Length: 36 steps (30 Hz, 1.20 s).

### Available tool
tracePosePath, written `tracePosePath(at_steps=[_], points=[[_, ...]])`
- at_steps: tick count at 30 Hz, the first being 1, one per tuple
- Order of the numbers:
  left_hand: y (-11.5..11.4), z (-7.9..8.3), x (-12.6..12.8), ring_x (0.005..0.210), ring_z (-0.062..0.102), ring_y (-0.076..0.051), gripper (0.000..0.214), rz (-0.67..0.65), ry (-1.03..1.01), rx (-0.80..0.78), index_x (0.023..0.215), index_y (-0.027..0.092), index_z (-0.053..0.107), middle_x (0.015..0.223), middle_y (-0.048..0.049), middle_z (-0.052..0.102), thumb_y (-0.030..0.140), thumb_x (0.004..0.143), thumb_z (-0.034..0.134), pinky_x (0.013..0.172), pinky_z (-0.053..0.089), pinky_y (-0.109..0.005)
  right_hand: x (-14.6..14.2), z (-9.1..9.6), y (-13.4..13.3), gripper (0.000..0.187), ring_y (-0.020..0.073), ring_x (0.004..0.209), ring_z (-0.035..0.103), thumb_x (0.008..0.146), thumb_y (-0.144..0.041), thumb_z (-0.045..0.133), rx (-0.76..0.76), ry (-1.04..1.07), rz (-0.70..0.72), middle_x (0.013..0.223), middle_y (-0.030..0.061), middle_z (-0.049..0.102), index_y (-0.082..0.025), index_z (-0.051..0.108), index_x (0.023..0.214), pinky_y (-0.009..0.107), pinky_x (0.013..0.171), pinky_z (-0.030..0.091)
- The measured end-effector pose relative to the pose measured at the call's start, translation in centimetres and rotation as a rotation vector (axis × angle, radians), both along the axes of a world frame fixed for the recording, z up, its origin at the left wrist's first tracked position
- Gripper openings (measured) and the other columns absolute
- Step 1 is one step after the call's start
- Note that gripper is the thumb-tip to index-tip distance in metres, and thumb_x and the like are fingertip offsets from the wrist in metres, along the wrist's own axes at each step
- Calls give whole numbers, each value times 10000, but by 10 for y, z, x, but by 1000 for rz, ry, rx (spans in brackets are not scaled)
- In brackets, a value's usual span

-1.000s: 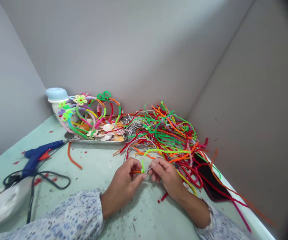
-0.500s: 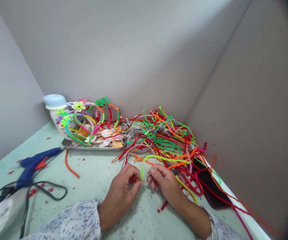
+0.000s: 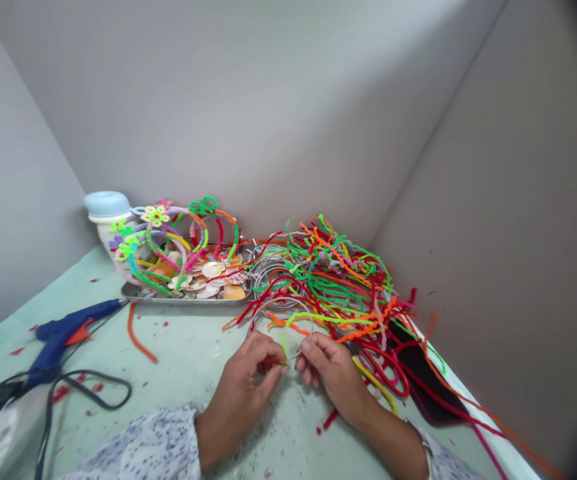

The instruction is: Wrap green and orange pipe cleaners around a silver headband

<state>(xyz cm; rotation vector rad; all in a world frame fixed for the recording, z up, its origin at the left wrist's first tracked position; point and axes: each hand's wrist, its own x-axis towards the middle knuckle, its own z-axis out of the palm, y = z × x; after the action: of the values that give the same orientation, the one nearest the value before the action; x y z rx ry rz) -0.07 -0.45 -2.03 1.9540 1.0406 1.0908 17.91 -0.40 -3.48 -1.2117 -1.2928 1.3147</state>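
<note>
My left hand [image 3: 245, 383] pinches the end of a bare metal headband [image 3: 279, 306], together with an orange pipe cleaner [image 3: 271, 361] and a lime green pipe cleaner [image 3: 285, 345]. My right hand [image 3: 331, 370] pinches the headband's end from the other side, fingers closed. The headband arches away from me over the table. Just behind it lies a big tangled pile of pipe cleaners [image 3: 341, 280] in red, green and orange.
A metal tray [image 3: 183, 297] holds finished wrapped headbands [image 3: 173, 237] and shells. A blue glue gun [image 3: 63, 333] with a black cord lies at left. A loose orange pipe cleaner [image 3: 138, 337] lies near the tray. A black phone [image 3: 425, 387] sits at right. Grey walls enclose the green table [image 3: 188, 353].
The view has tilted slightly, so everything sits lower in frame. Both hands stay pinched at the headband's end, with small finger shifts around the green and orange pipe cleaners.
</note>
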Motion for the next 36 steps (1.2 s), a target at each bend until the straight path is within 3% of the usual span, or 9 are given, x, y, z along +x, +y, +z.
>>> tracePosePath(at_steps=[19, 36], points=[[2, -6, -2, 834, 583, -167, 180, 32, -45, 59, 932, 215, 679, 856, -36, 608, 93, 836, 588, 749, 481, -279, -1, 2, 3, 399, 79, 423, 459, 853, -518, 565, -54, 2, 15, 510, -34, 561, -166, 578, 664, 196, 446, 346], [6, -12, -1, 766, 599, -146, 195, 87, -37, 102, 961, 209, 711, 829, -25, 611, 106, 816, 630, 680, 489, -252, 1, 0, 5, 389, 78, 426, 469, 857, -516, 562, -53, 17, 26, 521, -37, 565, -174, 567, 672, 197, 442, 347]])
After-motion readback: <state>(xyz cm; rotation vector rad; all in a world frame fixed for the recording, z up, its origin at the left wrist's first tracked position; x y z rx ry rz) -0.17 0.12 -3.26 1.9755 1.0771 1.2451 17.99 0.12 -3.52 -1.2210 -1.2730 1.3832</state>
